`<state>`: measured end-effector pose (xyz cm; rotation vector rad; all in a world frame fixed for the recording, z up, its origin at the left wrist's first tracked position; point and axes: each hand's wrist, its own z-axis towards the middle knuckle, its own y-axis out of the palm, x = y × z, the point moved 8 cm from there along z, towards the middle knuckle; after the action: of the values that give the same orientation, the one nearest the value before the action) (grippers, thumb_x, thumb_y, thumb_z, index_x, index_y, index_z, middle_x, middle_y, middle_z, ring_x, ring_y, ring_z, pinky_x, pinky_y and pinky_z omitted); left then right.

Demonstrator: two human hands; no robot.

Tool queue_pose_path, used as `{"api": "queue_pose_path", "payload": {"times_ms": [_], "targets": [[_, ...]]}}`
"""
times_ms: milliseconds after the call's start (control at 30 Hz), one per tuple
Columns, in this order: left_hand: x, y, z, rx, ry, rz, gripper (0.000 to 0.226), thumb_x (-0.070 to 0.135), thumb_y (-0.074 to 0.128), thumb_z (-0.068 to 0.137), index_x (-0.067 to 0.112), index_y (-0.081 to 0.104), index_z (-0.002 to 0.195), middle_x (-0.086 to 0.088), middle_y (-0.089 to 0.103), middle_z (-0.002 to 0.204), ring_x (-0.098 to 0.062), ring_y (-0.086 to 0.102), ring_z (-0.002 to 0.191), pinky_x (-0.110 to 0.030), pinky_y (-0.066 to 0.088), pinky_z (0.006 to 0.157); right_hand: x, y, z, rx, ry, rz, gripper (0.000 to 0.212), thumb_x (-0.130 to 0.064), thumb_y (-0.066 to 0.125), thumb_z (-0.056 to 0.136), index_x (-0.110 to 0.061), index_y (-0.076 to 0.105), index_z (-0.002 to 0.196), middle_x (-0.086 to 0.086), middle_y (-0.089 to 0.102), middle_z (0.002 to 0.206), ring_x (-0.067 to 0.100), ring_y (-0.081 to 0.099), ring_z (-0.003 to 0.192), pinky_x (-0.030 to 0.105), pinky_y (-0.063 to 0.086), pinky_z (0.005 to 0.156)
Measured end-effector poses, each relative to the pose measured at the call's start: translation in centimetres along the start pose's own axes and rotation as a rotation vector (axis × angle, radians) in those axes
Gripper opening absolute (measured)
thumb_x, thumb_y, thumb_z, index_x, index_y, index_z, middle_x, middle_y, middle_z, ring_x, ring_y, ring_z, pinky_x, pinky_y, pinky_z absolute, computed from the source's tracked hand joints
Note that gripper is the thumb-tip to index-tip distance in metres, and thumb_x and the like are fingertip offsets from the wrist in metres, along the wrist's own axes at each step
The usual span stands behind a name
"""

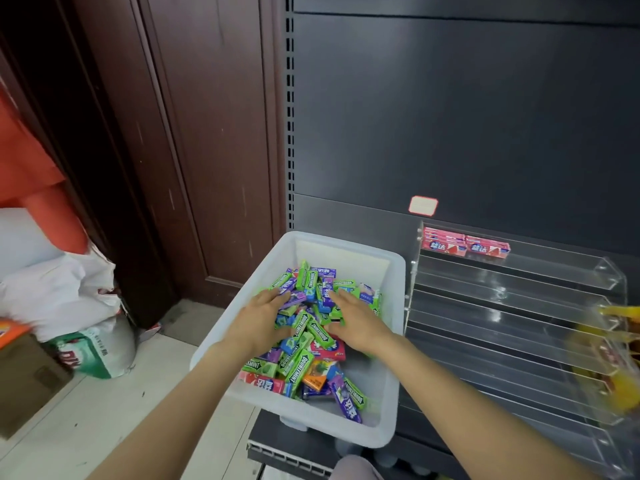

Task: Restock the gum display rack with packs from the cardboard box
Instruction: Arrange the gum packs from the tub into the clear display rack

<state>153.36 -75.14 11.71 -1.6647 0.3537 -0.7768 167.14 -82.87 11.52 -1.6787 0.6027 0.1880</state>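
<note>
A white plastic bin sits on the dark shelf, heaped with gum packs in green, purple, blue, red and orange. Both hands are down in the heap. My left hand lies on the left of the pile, fingers spread forward over the packs. My right hand lies on the right, fingers stretched toward the middle. Neither hand visibly holds a pack. To the right stands the clear acrylic display rack. Its top tier holds pink gum packs at the left; the lower tiers look bare.
The dark shelving back panel carries a red-edged price tag. Yellow packaged goods sit blurred at the right edge. White and green sacks and a cardboard box stand on the floor at left beside a brown wooden door.
</note>
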Motion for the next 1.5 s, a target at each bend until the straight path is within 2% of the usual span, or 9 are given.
{"api": "queue_pose_path", "payload": {"times_ms": [167, 267, 400, 567, 800, 933, 1067, 1233, 1500], "targets": [[0.1, 0.4, 1.3, -0.024, 0.001, 0.019, 0.078, 0.046, 0.057, 0.088, 0.023, 0.016, 0.15, 0.003, 0.015, 0.157, -0.018, 0.009, 0.145, -0.034, 0.018, 0.116, 0.1, -0.5, 2.0, 0.048, -0.001, 0.002, 0.054, -0.033, 0.049, 0.096, -0.011, 0.034, 0.144, 0.008, 0.034, 0.15, 0.024, 0.03, 0.139, 0.036, 0.026, 0.113], [0.0, 0.2, 1.7, 0.016, -0.001, 0.017, 0.072, 0.046, 0.056, 0.089, 0.021, 0.024, 0.148, 0.001, 0.024, 0.154, -0.019, 0.015, 0.143, -0.034, 0.021, 0.115, -0.3, -2.5, 2.8, 0.243, 0.014, 0.042, 0.026, -0.029, 0.054, 0.094, -0.006, 0.062, 0.106, 0.011, 0.064, 0.104, 0.026, 0.06, 0.098, 0.035, 0.047, 0.08], [0.3, -1.0, 1.8, 0.157, 0.016, -0.019, 0.053, 0.037, 0.055, 0.092, 0.02, 0.042, 0.14, -0.001, 0.044, 0.142, -0.021, 0.032, 0.133, -0.029, 0.026, 0.108, -0.9, -3.2, 3.5, 0.328, 0.064, -0.017, 0.022, -0.028, 0.061, 0.09, -0.009, 0.058, 0.1, 0.008, 0.065, 0.097, 0.026, 0.059, 0.093, 0.033, 0.042, 0.069], [0.6, -1.2, 1.9, 0.169, 0.012, -0.025, 0.049, 0.032, 0.059, 0.091, 0.023, 0.046, 0.137, 0.0, 0.047, 0.138, -0.02, 0.037, 0.127, -0.033, 0.032, 0.104, -1.1, -2.7, 4.0, 0.256, 0.09, 0.058, 0.046, -0.01, 0.063, 0.088, -0.009, 0.048, 0.131, 0.013, 0.059, 0.123, 0.027, 0.053, 0.115, 0.033, 0.044, 0.088], [0.9, -1.2, 1.8, 0.2, -0.062, -0.099, 0.04, 0.026, 0.061, 0.09, 0.021, 0.055, 0.129, -0.005, 0.055, 0.125, -0.024, 0.049, 0.116, -0.038, 0.042, 0.095, 0.5, -2.6, 2.9, 0.127, 0.167, 0.166, 0.043, -0.005, 0.061, 0.085, 0.001, 0.053, 0.127, 0.016, 0.059, 0.124, 0.027, 0.056, 0.113, 0.033, 0.045, 0.094], [1.7, -1.5, 2.1, 0.21, -0.087, -0.271, 0.037, 0.016, 0.066, 0.085, 0.013, 0.061, 0.121, -0.009, 0.058, 0.121, -0.025, 0.055, 0.109, -0.035, 0.045, 0.093, 1.0, -3.8, 1.7, 0.13, 0.152, 0.401, 0.039, -0.005, 0.062, 0.083, -0.006, 0.059, 0.122, 0.01, 0.061, 0.121, 0.021, 0.058, 0.109, 0.033, 0.048, 0.094], [4.2, -3.3, 1.6, 0.305, -0.041, -0.518, 0.03, 0.011, 0.07, 0.081, 0.011, 0.06, 0.109, -0.002, 0.06, 0.101, -0.017, 0.054, 0.089, -0.023, 0.043, 0.074, 1.8, -6.9, -1.0, 0.223, 0.091, 0.639, 0.028, 0.005, 0.062, 0.078, -0.008, 0.058, 0.103, 0.001, 0.06, 0.088, 0.012, 0.058, 0.08, 0.025, 0.052, 0.071], [8.8, -4.4, 2.0, 0.275, 0.019, -0.903, 0.028, 0.011, 0.073, 0.079, 0.017, 0.057, 0.1, 0.0, 0.058, 0.09, -0.014, 0.056, 0.071, -0.015, 0.046, 0.058, 4.6, -10.8, -4.9, 0.343, 0.055, 0.82, 0.028, 0.003, 0.07, 0.078, -0.011, 0.052, 0.095, 0.007, 0.06, 0.092, 0.014, 0.059, 0.075, 0.022, 0.051, 0.064], [15.3, -3.9, 3.4, 0.166, 0.012, -1.191, 0.05, 0.013, 0.071, 0.081, 0.026, 0.05, 0.124, -0.004, 0.056, 0.093, -0.017, 0.061, 0.078, -0.031, 0.057, 0.071, 11.2, -14.2, -9.0, 0.489, 0.104, 0.871, 0.058, 0.002, 0.065, 0.083, -0.024, 0.045, 0.131, 0.015, 0.067, 0.093, 0.021, 0.066, 0.084, 0.026, 0.056, 0.07]]}}
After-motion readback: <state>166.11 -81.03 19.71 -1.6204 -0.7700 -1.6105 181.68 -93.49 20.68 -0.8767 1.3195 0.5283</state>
